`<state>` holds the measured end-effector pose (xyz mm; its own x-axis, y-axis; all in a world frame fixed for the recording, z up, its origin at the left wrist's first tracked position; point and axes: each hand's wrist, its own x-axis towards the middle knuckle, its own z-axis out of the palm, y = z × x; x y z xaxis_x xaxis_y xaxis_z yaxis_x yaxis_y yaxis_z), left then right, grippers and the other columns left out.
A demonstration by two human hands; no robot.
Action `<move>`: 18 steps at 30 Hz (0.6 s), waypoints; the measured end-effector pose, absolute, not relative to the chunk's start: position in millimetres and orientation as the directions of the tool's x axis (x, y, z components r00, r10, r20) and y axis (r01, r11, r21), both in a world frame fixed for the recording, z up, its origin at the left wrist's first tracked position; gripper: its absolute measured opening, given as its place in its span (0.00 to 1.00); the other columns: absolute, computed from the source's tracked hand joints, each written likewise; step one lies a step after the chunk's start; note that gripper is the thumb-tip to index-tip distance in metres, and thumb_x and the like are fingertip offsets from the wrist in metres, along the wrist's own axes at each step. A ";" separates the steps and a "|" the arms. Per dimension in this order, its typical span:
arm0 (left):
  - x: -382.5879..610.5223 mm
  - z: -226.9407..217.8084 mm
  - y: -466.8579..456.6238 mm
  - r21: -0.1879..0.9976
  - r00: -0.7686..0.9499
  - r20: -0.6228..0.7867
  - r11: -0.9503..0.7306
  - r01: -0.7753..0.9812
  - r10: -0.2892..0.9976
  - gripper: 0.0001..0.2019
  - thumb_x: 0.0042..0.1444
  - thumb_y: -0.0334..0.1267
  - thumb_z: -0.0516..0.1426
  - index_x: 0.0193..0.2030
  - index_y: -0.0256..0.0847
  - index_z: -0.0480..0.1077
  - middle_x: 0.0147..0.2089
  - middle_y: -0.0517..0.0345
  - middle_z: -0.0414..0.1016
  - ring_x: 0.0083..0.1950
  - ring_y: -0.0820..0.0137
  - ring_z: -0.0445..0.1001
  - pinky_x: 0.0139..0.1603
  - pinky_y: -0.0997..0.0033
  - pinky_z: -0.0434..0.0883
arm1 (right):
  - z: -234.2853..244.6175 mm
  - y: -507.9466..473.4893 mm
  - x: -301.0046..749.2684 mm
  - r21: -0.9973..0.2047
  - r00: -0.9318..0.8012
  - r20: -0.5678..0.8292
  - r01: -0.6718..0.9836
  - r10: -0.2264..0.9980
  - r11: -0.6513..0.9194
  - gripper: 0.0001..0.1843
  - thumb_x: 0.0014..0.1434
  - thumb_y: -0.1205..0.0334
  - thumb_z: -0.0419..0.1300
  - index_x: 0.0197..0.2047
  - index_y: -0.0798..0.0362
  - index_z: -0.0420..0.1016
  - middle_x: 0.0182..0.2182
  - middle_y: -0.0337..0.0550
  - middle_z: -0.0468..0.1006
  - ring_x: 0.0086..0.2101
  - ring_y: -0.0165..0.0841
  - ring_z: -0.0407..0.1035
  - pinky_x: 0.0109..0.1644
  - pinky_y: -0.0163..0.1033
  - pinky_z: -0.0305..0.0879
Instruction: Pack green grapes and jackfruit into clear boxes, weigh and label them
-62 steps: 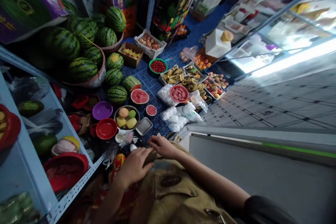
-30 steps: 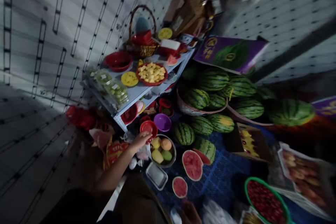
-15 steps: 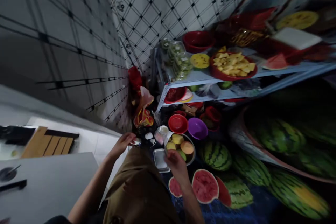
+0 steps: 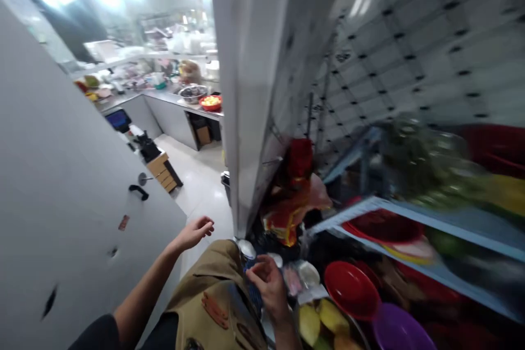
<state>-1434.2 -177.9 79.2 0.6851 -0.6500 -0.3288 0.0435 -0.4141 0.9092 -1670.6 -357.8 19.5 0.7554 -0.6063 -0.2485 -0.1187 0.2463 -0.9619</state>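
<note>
My left hand [image 4: 196,233] reaches out over the white floor by the doorway, fingers loosely bent and apart, with nothing in it. Close in front of my brown apron [image 4: 205,306] is my right hand [image 4: 268,287], its thumb and fingers slightly parted and nothing seen between them. Beyond that hand lie a round white lid or container [image 4: 246,249] and a clear plastic tub [image 4: 308,274]. To its right, a bowl holds several yellowish fruits [image 4: 309,322]. A red basin [image 4: 351,290] and a purple basin [image 4: 402,329] stand beside them.
A white door [image 4: 82,175] with a black handle [image 4: 138,192] stands at the left. A wall edge [image 4: 250,93] divides the doorway from a blue metal shelf [image 4: 451,229] at the right. Through the doorway are a counter [image 4: 164,99] and a wooden-fronted unit [image 4: 164,170].
My view has swung left, bringing the doorway and the room beyond into sight. The watermelons have left view. My right hand has come away from the fruit bowl, nearer my apron.
</note>
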 end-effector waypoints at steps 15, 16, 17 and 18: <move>-1049.3 55.6 -232.0 0.855 0.918 -0.234 -0.517 0.037 -0.321 0.11 0.67 0.44 0.63 0.45 0.38 0.77 0.47 0.51 0.82 0.49 0.62 0.80 0.56 0.58 0.77 | 7.9 -357.3 -1314.6 -0.983 0.950 -0.108 -0.059 -0.293 0.172 0.30 0.43 0.34 0.77 0.34 0.46 0.71 0.29 0.40 0.74 0.32 0.39 0.73 0.40 0.45 0.76; -1021.0 48.8 -243.2 0.858 0.918 -0.242 -0.511 0.053 -0.313 0.12 0.68 0.45 0.63 0.49 0.37 0.77 0.51 0.51 0.81 0.51 0.62 0.80 0.56 0.56 0.78 | 6.6 -364.8 -1274.1 -0.987 0.945 -0.082 -0.032 -0.318 0.160 0.30 0.44 0.35 0.77 0.34 0.47 0.71 0.28 0.39 0.74 0.31 0.38 0.72 0.39 0.44 0.75; -996.6 43.2 -251.8 0.866 0.921 -0.243 -0.495 0.065 -0.305 0.14 0.69 0.46 0.63 0.53 0.38 0.76 0.54 0.50 0.80 0.53 0.61 0.80 0.56 0.54 0.79 | 7.5 -372.4 -1232.5 -0.989 0.935 -0.053 -0.001 -0.352 0.146 0.29 0.44 0.36 0.77 0.33 0.48 0.71 0.28 0.39 0.73 0.30 0.36 0.71 0.38 0.42 0.74; -976.3 38.7 -257.3 0.877 0.925 -0.239 -0.475 0.075 -0.295 0.16 0.69 0.46 0.63 0.56 0.40 0.76 0.57 0.50 0.79 0.54 0.60 0.80 0.56 0.55 0.80 | 11.3 -379.7 -1191.2 -0.991 0.921 -0.023 0.032 -0.388 0.134 0.29 0.44 0.37 0.78 0.33 0.48 0.71 0.28 0.38 0.73 0.30 0.36 0.71 0.37 0.41 0.74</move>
